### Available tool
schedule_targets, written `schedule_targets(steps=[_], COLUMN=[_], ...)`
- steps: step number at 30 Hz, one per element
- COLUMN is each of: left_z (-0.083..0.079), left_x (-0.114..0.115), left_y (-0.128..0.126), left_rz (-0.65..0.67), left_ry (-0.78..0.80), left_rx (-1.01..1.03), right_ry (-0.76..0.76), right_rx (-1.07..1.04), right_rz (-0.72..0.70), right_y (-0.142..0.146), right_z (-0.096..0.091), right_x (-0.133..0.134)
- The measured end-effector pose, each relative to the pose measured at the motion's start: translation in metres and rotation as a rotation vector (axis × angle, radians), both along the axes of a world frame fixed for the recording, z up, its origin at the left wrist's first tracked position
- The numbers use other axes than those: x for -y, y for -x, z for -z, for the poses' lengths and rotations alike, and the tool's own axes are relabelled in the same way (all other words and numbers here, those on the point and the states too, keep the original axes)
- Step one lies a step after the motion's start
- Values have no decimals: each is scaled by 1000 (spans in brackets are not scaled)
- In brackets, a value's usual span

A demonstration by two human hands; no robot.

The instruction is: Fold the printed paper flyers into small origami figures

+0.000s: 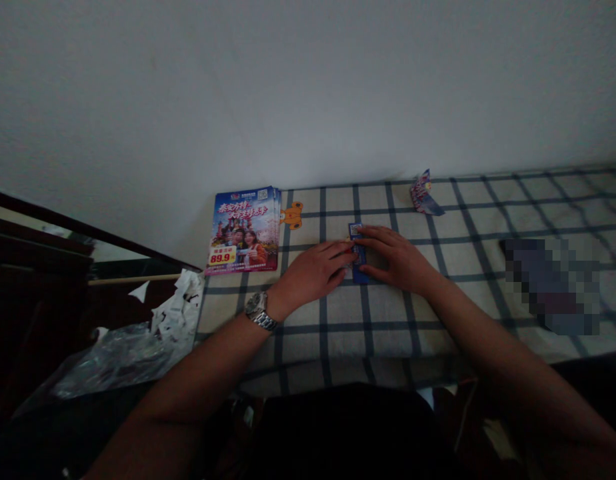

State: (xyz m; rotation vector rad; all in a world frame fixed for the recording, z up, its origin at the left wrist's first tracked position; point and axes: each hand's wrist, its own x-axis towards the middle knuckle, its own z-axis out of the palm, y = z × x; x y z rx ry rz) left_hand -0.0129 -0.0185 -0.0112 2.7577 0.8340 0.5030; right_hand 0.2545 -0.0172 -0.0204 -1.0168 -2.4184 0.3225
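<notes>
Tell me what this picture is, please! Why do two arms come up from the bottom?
This picture comes from a camera worn on a person's head. It looks forward and down, so you see nearly what that person sees. There is no machine here, and the two arms are the person's own.

The left hand, with a metal wristwatch on its wrist, and the right hand meet over a small blue card. Their fingers rest on it. It lies on a checked cloth.

Close by are a stack of colourful leaflets, an orange cartoon cutout and a small bunch of folded paper. One patch on the right is blurred, so I can't tell what it is.
</notes>
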Motion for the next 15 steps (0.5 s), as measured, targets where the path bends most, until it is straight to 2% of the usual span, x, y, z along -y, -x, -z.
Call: schedule_targets(steps=[15], left_z=[-1], left_x=[1], left_y=[-2], left_rz=[-21], left_ry=[0], left_rx=[0], right_ry=[0], right_rx=[1], right_rz=[-3], right_y=[0], right_z=[0], right_x=[0])
